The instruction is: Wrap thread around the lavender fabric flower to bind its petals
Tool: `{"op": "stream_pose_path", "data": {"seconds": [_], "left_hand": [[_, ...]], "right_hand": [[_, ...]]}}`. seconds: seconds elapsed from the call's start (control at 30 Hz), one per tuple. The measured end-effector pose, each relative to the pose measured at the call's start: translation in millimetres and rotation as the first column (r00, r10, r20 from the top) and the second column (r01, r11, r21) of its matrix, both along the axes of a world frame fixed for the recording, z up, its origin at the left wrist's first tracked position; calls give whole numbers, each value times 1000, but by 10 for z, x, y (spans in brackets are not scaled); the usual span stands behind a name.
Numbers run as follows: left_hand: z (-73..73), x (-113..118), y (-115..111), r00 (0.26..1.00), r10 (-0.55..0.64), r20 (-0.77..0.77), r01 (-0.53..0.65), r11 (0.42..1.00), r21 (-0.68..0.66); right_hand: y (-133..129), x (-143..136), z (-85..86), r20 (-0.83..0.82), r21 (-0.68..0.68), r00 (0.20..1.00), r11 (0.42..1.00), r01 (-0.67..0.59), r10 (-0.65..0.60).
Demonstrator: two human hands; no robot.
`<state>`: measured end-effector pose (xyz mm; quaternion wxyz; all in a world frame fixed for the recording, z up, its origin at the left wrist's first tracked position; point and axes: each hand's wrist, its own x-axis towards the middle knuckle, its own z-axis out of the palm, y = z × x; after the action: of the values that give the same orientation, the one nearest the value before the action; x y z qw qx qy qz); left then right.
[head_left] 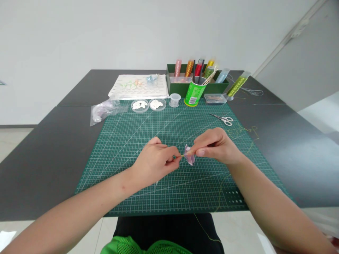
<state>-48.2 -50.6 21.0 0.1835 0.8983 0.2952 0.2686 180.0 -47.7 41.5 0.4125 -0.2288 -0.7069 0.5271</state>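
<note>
A small pale purple flower (pixel 190 159) is held between my two hands above the green cutting mat (pixel 164 197). My left hand (pixel 161 158) pinches the thin yellowish stem just behind the petals. On the other side, my right hand (pixel 215 146) has thumb and forefinger closed at the flower; exactly what lies between those fingertips is partly hidden. A fine yellow-green thread (pixel 220 192) trails over the mat on the right and down past its front edge. Loose loops of similar thread lie beyond my right wrist.
Scissors (pixel 225 120) lie beyond my right hand. Farther back are two shallow dishes (pixel 140 106) of white pieces, a small spool (pixel 174 100), a green can (pixel 194 93) of tools, and a dark green box (pixel 225 86) of coloured rolls. A plastic bag (pixel 103 110) rests at left.
</note>
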Motion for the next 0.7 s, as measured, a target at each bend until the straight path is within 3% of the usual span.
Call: {"op": "stream_pose_path", "data": {"seconds": [0.1,0.37,0.7], "left_hand": [[4,-4,3,1000,-1,-6,1,1000,1],[-14,11,-20,1000,-25,-16,27,994,107],[50,-21,-34,997,8,78,-23,979,204]], "right_hand": [[-7,8,6,31,-21,999,1000,-10,11],[39,-98,-44,142,-47,922,928,371,-361],[101,-127,-102,244,-70,875,892,447,-419]]}}
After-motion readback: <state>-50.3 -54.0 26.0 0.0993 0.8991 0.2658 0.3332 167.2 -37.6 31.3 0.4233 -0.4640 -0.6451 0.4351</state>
